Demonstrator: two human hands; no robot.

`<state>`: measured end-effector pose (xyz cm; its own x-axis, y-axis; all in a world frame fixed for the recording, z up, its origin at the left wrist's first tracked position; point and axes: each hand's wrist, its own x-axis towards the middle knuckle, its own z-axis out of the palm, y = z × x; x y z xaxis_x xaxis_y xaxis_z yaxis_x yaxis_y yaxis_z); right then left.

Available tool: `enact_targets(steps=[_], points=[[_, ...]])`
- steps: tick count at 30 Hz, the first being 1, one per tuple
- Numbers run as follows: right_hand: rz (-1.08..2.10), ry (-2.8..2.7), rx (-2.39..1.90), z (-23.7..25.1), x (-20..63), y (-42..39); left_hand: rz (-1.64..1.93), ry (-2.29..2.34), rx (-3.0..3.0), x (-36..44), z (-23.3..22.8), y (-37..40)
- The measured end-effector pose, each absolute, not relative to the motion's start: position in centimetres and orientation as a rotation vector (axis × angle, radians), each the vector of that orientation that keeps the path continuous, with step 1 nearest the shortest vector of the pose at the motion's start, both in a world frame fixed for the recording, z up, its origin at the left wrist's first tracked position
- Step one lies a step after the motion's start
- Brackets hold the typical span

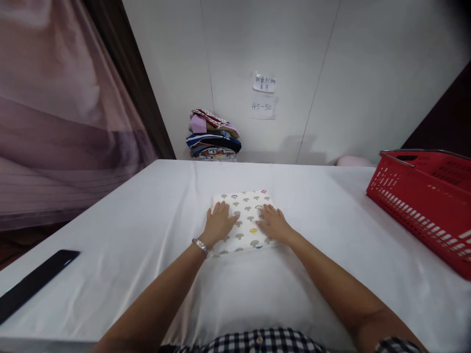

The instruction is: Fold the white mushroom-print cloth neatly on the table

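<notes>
A folded white cloth with a mushroom print (246, 206) lies flat in the middle of the white table (147, 220). My left hand (219, 221) rests palm down on the cloth's left half, fingers spread. My right hand (273, 222) lies palm down on its right half, fingers apart. Neither hand grips anything. A metal watch band sits on my left wrist.
A stack of folded colourful clothes (213, 135) stands at the table's far edge by the wall. A red plastic basket (427, 196) sits at the right. A long black flat object (35, 282) lies near the left front corner. Two paper notes (264, 95) hang on the wall.
</notes>
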<state>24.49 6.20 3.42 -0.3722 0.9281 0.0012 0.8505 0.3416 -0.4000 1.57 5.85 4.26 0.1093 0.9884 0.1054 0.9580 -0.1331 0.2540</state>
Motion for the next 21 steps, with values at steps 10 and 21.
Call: enact_targets(steps=[10, 21], points=[[0.563, -2.283, -1.563, 0.6, 24.9, 12.4, 0.609, 2.06, 2.096, 0.4, 1.2, 8.5], [0.84, -1.701, -1.598, -1.0, 26.3, 11.0, 0.996, 2.07, 1.69, -1.3, 0.3, 8.9]])
